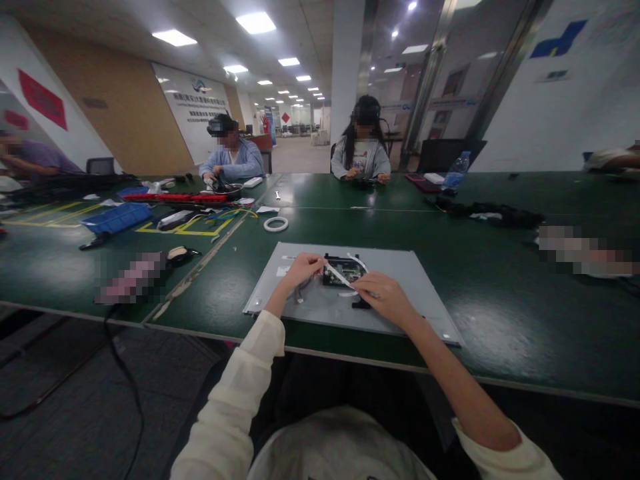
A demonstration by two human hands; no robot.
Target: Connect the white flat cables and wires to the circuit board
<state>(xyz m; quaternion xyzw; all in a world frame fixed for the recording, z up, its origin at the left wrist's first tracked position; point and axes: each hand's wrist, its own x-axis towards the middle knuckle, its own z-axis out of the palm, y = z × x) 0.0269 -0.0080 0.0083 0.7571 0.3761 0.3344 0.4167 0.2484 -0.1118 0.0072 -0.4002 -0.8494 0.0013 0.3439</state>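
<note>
A flat grey metal panel (pixel 400 287) lies on the green table in front of me. On its middle sits a circuit board (pixel 341 275) in a black frame. A white strip (pixel 339 274) stretches slantwise over the board. My left hand (pixel 306 268) pinches the strip's upper left end. Its lower right end is between the fingers of my right hand (pixel 383 293). Another white strip (pixel 357 261) curves over the board's upper right side. A short dark cable (pixel 299 293) rests on the panel below my left hand.
Beyond the panel lies a white tape roll (pixel 276 225). A blue tray (pixel 117 217), loose wires (pixel 231 215) and a black cable (pixel 117 353) are to the left. Back right stands a water bottle (pixel 456 173). Two people sit across the table (pixel 320 227).
</note>
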